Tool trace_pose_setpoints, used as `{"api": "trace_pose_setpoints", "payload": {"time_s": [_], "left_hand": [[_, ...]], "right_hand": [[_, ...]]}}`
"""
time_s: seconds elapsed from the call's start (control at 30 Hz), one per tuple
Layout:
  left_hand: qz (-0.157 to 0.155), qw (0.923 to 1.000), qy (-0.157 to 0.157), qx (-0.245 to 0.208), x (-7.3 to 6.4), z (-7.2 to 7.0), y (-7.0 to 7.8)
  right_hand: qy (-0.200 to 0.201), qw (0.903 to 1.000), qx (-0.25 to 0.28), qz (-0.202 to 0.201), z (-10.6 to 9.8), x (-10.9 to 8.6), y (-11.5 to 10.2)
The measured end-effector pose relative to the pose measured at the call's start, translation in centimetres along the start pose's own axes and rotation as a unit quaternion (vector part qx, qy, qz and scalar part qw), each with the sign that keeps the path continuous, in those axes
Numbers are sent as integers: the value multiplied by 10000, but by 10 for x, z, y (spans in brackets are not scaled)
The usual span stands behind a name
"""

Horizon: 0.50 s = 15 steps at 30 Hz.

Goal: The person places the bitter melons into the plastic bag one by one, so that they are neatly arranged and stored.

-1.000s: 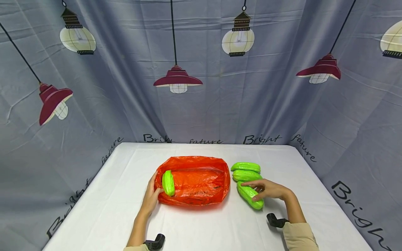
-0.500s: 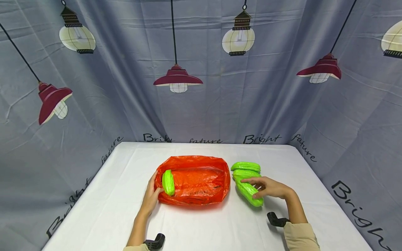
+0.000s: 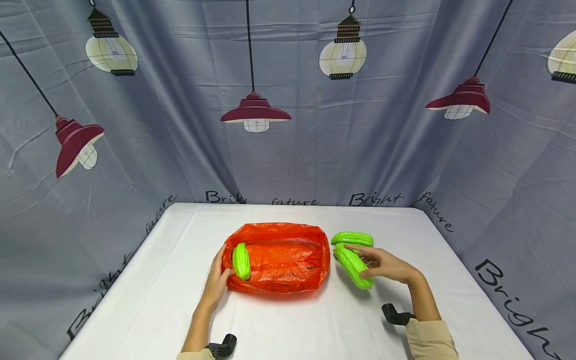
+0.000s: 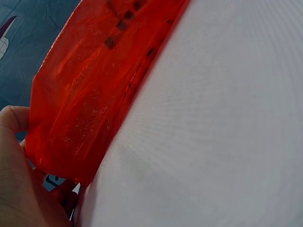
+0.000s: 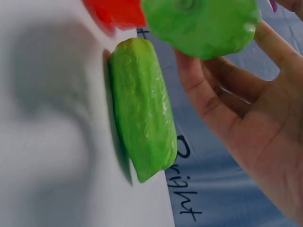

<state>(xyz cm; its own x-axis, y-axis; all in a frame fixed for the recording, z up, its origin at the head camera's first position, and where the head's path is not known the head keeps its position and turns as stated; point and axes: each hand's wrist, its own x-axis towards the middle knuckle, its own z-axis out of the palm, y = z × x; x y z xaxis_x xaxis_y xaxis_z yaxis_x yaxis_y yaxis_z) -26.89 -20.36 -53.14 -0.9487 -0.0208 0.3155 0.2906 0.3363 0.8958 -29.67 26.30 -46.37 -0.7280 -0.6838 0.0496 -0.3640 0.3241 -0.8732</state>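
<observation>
Right hand (image 3: 387, 265) gripping a green gourd (image 3: 353, 267), thumb and fingers on opposite sides, held above the white desk (image 3: 288, 325), right of a red bag (image 3: 283, 286). Left hand (image 3: 217, 277) holds the bag's left end; another gourd (image 3: 241, 261) lies inside there. The green gourd looks firm and fairly light, its glossy skin perhaps slippery; a grip round its middle should suit. The bag seems thin and limp, best held by its rim.
</observation>
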Motion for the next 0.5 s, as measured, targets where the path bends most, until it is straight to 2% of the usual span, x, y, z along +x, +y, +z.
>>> {"api": "trace_pose_setpoints", "payload": {"time_s": [0.13, 0.2, 0.4, 0.5], "left_hand": [[-16, 10000, -31, -30, -5, -2, 22], [-100, 9999, -26, -92, -5, -2, 26], [63, 9998, -1, 174, 1, 0, -5], [28, 10000, 25, 78, 1, 1, -7]], "right_hand": [[207, 9997, 113, -64, 1, 2, -8], [312, 9994, 99, -114, 2, 4, -12], [420, 9980, 284, -370, 9, 11, -19], [442, 9976, 354, -409, 13, 14, -21]]}}
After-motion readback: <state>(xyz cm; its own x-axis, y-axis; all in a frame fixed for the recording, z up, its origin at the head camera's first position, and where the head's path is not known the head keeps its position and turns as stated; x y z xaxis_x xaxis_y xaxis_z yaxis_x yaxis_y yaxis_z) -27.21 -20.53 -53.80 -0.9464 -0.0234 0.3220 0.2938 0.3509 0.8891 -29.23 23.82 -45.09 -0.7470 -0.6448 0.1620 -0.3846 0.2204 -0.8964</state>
